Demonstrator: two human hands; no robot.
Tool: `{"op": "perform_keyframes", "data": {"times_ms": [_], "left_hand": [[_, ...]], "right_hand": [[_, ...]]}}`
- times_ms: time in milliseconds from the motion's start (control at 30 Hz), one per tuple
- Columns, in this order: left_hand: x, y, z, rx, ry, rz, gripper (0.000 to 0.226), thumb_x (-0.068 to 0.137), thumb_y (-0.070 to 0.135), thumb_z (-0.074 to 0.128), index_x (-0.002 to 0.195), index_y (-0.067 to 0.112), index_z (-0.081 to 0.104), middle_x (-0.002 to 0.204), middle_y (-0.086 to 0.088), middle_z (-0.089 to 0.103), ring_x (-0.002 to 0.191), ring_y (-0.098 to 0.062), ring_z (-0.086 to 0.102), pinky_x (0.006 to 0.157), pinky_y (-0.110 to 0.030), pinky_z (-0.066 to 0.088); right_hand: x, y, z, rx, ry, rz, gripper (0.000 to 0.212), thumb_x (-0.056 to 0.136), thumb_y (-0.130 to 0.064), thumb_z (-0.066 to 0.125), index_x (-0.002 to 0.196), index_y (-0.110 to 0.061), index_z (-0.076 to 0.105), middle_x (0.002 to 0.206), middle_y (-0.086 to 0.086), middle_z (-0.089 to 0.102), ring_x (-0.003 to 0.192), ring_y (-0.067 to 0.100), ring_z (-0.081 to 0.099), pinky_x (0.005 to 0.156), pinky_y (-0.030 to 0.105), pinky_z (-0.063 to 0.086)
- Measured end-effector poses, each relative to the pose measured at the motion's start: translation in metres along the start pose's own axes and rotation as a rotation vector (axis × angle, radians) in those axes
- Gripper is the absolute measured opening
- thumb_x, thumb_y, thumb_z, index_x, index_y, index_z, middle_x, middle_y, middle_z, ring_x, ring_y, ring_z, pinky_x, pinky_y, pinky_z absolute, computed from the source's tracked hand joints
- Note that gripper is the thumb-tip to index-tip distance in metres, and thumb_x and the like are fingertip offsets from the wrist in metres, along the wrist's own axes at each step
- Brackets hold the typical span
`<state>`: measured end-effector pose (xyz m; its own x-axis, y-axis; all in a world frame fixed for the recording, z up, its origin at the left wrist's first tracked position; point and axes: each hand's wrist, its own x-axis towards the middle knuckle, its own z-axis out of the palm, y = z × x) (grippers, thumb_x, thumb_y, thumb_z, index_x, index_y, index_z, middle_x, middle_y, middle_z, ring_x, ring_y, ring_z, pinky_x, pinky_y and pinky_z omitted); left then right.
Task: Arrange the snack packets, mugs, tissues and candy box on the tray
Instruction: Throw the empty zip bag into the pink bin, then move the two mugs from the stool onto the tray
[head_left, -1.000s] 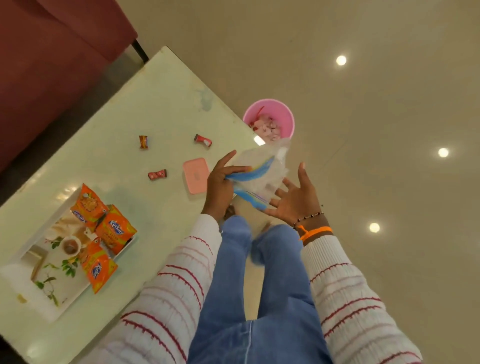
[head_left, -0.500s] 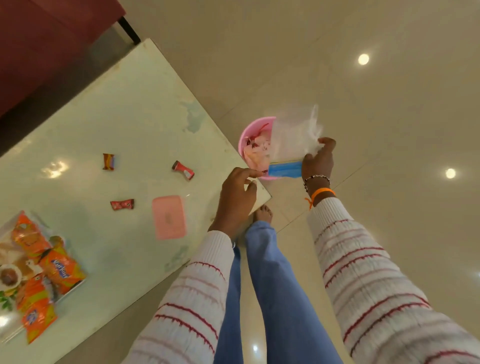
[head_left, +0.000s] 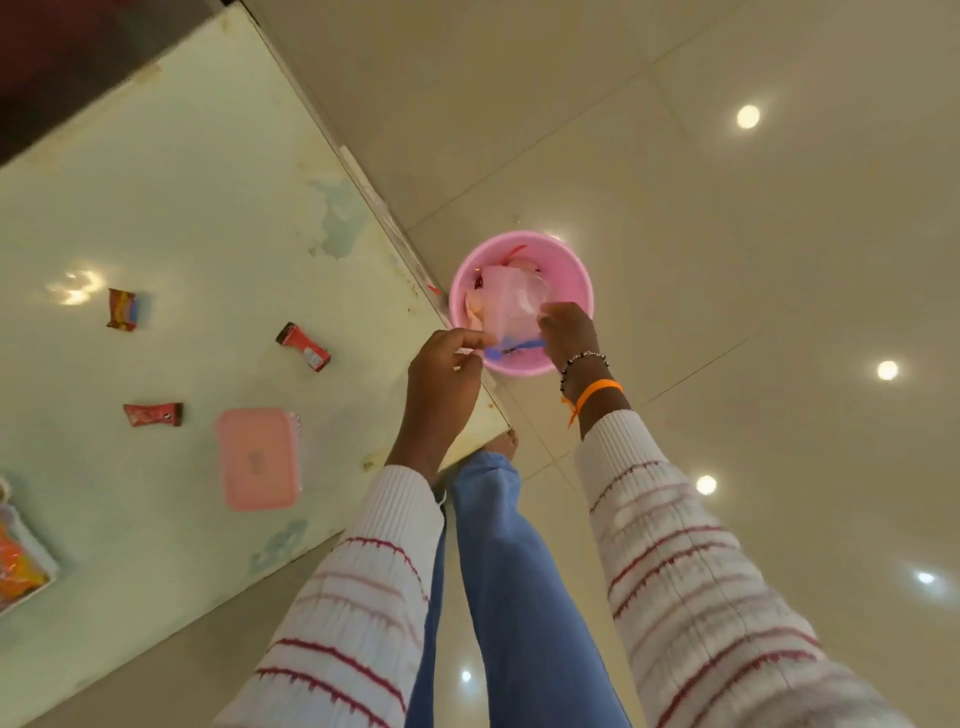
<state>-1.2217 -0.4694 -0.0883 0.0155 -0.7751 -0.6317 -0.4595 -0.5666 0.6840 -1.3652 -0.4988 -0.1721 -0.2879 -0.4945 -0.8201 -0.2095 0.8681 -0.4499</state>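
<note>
A clear plastic wrapper (head_left: 511, 306) with a blue strip hangs over the pink bin (head_left: 571, 270) on the floor. My right hand (head_left: 566, 330) pinches its right edge, and my left hand (head_left: 447, 371) pinches the blue strip at its left end. On the table (head_left: 208, 208) lies a pink lidded candy box (head_left: 258, 457). Three wrapped candies lie left of it: one (head_left: 122, 309), a second (head_left: 304, 347) and a third (head_left: 153, 414). The tray's corner (head_left: 31, 545) with an orange snack packet (head_left: 15, 564) shows at the far left edge.
The pink bin stands just off the table's right edge and holds other wrappers. My legs in blue jeans (head_left: 509, 571) stand beside the table corner. Glossy tiled floor (head_left: 727, 260) spreads to the right.
My hands carried the wrapper from above my legs to over the bin. My left hand has taken hold of its blue strip. The view swung right, so the tray slid mostly out of sight.
</note>
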Motion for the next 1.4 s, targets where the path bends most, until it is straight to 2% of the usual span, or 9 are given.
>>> {"op": "perform_keyframes", "data": {"times_ms": [100, 200, 300, 600, 900, 1067, 1167, 1300, 1400], "left_hand": [[-0.011, 0.012, -0.011, -0.096, 0.058, -0.069, 0.026, 0.088, 0.004, 0.048, 0.1, 0.014, 0.068, 0.114, -0.006, 0.065, 0.102, -0.016, 0.059, 0.081, -0.015, 0.045], [-0.033, 0.02, -0.031, -0.221, 0.133, -0.148, 0.026, 0.087, 0.005, 0.047, 0.098, 0.017, 0.067, 0.111, -0.006, 0.066, 0.106, -0.023, 0.06, 0.095, -0.037, 0.049], [-0.059, 0.017, -0.054, -0.284, 0.23, -0.18, 0.025, 0.087, 0.006, 0.046, 0.096, 0.02, 0.065, 0.11, -0.005, 0.065, 0.105, -0.023, 0.06, 0.096, -0.045, 0.049], [-0.164, -0.078, -0.153, -0.549, 0.52, -0.292, 0.028, 0.087, 0.003, 0.044, 0.106, 0.013, 0.062, 0.107, -0.005, 0.061, 0.103, -0.027, 0.061, 0.095, -0.05, 0.049], [-0.31, -0.23, -0.284, -0.736, 0.763, -0.311, 0.025, 0.09, 0.005, 0.046, 0.105, 0.015, 0.063, 0.114, -0.009, 0.063, 0.107, -0.027, 0.059, 0.097, -0.048, 0.047], [-0.367, -0.311, -0.351, -0.852, 0.887, -0.287, 0.028, 0.086, 0.0, 0.048, 0.107, 0.011, 0.062, 0.1, -0.01, 0.062, 0.096, -0.028, 0.06, 0.09, -0.044, 0.048], [-0.389, -0.352, -0.38, -0.919, 0.981, -0.309, 0.027, 0.086, 0.0, 0.047, 0.104, 0.012, 0.063, 0.091, -0.001, 0.059, 0.085, -0.018, 0.056, 0.084, -0.038, 0.049], [-0.402, -0.392, -0.417, -0.919, 0.937, -0.338, 0.024, 0.089, 0.003, 0.047, 0.101, 0.012, 0.064, 0.097, -0.003, 0.062, 0.085, -0.018, 0.058, 0.085, -0.037, 0.05], [-0.405, -0.418, -0.455, -1.008, 0.918, -0.34, 0.023, 0.09, 0.003, 0.045, 0.101, 0.013, 0.063, 0.098, -0.006, 0.061, 0.081, -0.016, 0.059, 0.074, -0.027, 0.05]], "right_hand": [[-0.052, -0.025, 0.008, 0.214, -0.083, -0.057, 0.027, 0.09, 0.0, 0.043, 0.113, 0.006, 0.056, 0.098, 0.011, 0.057, 0.09, 0.025, 0.056, 0.081, 0.035, 0.046], [-0.104, -0.046, 0.02, 0.263, -0.172, -0.096, 0.023, 0.09, 0.002, 0.042, 0.107, 0.002, 0.057, 0.097, 0.014, 0.057, 0.077, 0.023, 0.058, 0.065, 0.022, 0.046], [-0.148, -0.061, 0.041, 0.22, -0.232, -0.181, 0.02, 0.09, 0.004, 0.04, 0.1, -0.003, 0.056, 0.096, 0.014, 0.057, 0.067, 0.012, 0.057, 0.056, 0.012, 0.044], [-0.265, -0.04, 0.166, -0.047, -0.348, -0.257, 0.025, 0.087, 0.005, 0.042, 0.103, 0.008, 0.06, 0.094, 0.012, 0.059, 0.063, 0.011, 0.055, 0.059, 0.017, 0.042], [-0.419, 0.032, 0.349, -0.246, -0.512, -0.363, 0.021, 0.088, 0.001, 0.042, 0.093, -0.008, 0.06, 0.093, 0.01, 0.061, 0.067, 0.01, 0.058, 0.06, 0.018, 0.043], [-0.492, 0.061, 0.444, -0.321, -0.55, -0.46, 0.021, 0.088, 0.002, 0.044, 0.097, 0.001, 0.063, 0.093, 0.01, 0.06, 0.071, 0.019, 0.058, 0.063, 0.02, 0.044], [-0.523, 0.072, 0.493, -0.362, -0.548, -0.573, 0.017, 0.087, 0.001, 0.047, 0.091, -0.004, 0.064, 0.09, 0.007, 0.061, 0.063, 0.011, 0.056, 0.069, 0.025, 0.045], [-0.55, 0.075, 0.553, -0.352, -0.596, -0.567, 0.021, 0.086, 0.004, 0.044, 0.09, -0.004, 0.063, 0.089, 0.009, 0.06, 0.064, 0.012, 0.056, 0.061, 0.018, 0.044], [-0.564, 0.073, 0.598, -0.343, -0.591, -0.497, 0.025, 0.086, 0.006, 0.041, 0.098, 0.006, 0.063, 0.09, 0.012, 0.059, 0.078, 0.022, 0.056, 0.056, 0.013, 0.042]]}}
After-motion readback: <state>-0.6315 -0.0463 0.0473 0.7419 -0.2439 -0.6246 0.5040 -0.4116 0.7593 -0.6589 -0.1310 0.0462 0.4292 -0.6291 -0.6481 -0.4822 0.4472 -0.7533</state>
